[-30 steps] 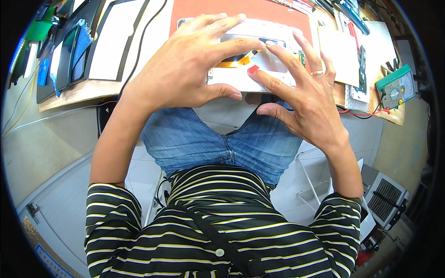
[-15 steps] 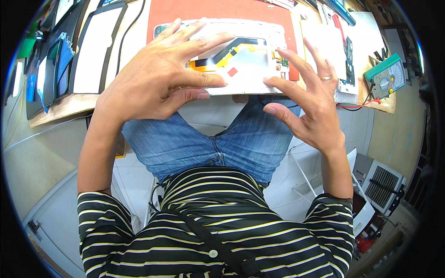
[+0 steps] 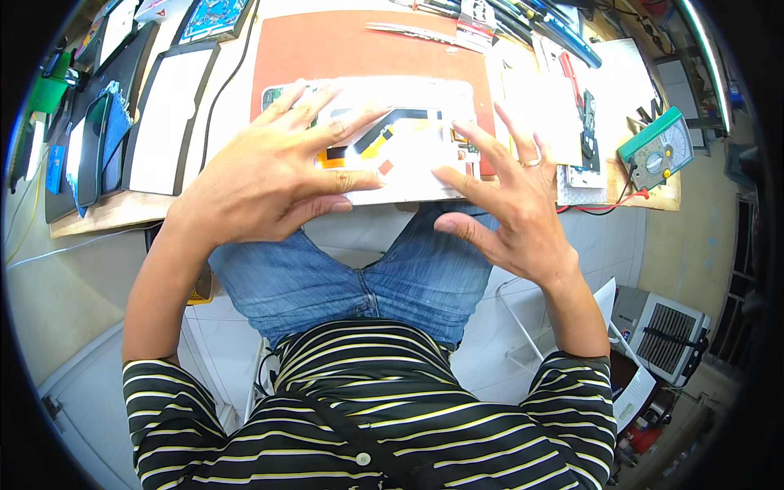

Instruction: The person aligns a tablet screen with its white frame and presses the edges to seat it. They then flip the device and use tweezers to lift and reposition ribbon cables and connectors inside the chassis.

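Observation:
An opened white tablet (image 3: 413, 167) lies at the near edge of the bench, its inside facing up. A black and orange flex cable (image 3: 380, 137) runs across it, and a small red square sits near its front edge. My left hand (image 3: 273, 159) spreads over the tablet's left side, fingers apart, covering part of it. At the right end my right hand (image 3: 514, 200) rests its fingertips on the tablet, with the thumb held off below the edge. Neither hand grips anything. Glare washes out much of the tablet's surface.
Beneath the tablet is a red mat (image 3: 327, 45), with tweezers (image 3: 412, 33) at its far side. A green analog multimeter (image 3: 660, 151) with red and black leads stands at right. On the left are a white panel in a black frame (image 3: 167, 122) and a phone (image 3: 91, 147).
The whole view has shifted, so the bench and tablet appear lower and more of the mat shows. Both hands keep nearly the same spread pose on the tablet.

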Demonstrator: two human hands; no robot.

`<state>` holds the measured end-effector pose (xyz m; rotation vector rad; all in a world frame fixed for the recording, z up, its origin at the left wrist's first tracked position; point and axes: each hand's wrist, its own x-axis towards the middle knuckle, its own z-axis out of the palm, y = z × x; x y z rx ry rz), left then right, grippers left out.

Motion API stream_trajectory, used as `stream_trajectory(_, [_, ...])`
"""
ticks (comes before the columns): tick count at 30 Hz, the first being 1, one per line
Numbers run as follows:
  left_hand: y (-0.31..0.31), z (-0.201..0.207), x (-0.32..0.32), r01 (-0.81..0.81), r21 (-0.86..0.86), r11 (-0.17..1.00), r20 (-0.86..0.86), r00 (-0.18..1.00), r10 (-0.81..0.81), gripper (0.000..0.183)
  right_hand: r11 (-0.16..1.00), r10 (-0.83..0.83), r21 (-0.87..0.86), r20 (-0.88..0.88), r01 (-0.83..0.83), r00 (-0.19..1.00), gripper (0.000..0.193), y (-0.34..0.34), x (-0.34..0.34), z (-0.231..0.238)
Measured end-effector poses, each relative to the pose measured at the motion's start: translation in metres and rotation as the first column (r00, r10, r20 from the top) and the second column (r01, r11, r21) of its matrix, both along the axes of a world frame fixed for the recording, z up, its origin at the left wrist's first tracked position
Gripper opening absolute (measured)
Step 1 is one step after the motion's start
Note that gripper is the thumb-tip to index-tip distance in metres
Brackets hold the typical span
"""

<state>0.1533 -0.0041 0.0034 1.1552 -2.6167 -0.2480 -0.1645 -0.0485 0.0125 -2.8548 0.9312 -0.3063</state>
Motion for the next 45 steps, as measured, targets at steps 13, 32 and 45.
stream_trajectory(13, [0.001,-0.002,-0.005,-0.061,-0.007,0.998,0.028,0.998,0.061,0.075,0.992,0.057,-0.116,0.035,-0.053,0.998,0.021,-0.156,0.098,-0.010])
stream_trajectory(32, [-0.007,0.018,-0.009,-0.133,0.056,0.990,-0.015,0.991,0.134,0.092,0.936,-0.245,0.267,0.027,0.229,0.969,0.012,0.000,-0.009,0.040])
stream_trajectory(45, [-0.014,0.021,-0.013,-0.077,0.156,0.985,-0.079,0.993,0.090,0.097,0.985,-0.082,0.160,0.113,0.063,0.990,0.012,-0.003,0.005,0.022])
